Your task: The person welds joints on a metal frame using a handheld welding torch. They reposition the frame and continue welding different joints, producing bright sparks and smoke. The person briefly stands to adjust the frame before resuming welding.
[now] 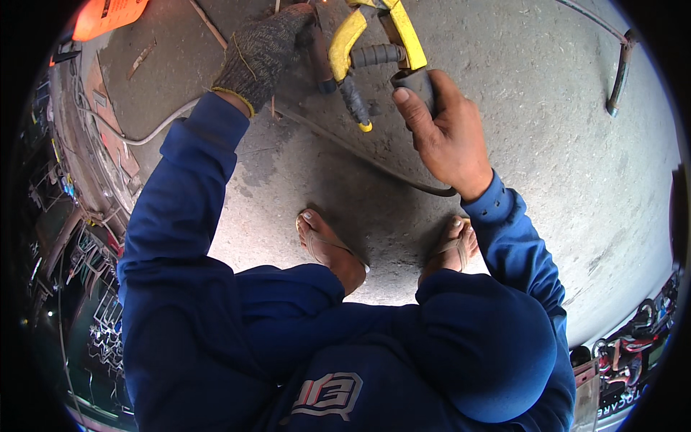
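Observation:
My right hand point(453, 137) is bare and wraps round the dark handle point(415, 88) of a yellow and black welding electrode holder point(351, 43). A ribbed spring-like piece spans its two yellow arms, and one arm ends in a black lever with a yellow tip. My left hand point(263, 57), in a dark knit glove with a yellow cuff edge, is closed at the upper edge. What it grips is unclear. Its fingers reach the top of a dark metal tube point(322, 61), and a thin rod point(273, 108) shows above and below the glove. An orange glow shows beside the fingertips.
A dark cable point(367, 160) curves over the concrete floor in front of my sandalled feet point(331, 248). A bent metal bar point(620, 75) stands at the upper right. Upper left holds an orange object point(108, 16); a pale cord point(162, 124) and metal clutter lie at left. Motorcycles point(630, 353) show lower right.

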### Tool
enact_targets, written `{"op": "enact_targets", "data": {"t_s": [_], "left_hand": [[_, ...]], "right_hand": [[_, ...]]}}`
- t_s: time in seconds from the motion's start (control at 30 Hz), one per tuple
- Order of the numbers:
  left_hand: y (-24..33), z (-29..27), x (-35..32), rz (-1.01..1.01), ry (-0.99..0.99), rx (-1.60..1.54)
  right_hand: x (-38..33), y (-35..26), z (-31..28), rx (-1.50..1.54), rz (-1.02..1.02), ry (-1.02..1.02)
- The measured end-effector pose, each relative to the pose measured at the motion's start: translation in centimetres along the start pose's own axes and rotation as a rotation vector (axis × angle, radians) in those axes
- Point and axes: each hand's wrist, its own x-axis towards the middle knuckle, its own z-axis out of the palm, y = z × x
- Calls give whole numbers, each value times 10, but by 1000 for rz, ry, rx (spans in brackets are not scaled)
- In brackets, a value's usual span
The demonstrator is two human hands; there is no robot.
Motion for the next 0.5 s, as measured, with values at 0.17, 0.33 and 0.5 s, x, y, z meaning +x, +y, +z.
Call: {"op": "enact_targets", "data": {"t_s": [0.17,0.33,0.5], "left_hand": [[4,-2,6,672,58,771],[3,-2,4,554,-27,1139],[6,-9,-16,687,143,754]], "right_hand": [[1,0,1,17,-21,-13],[2,3,5,26,-4,6],[-2,6,0,38,23,27]]}}
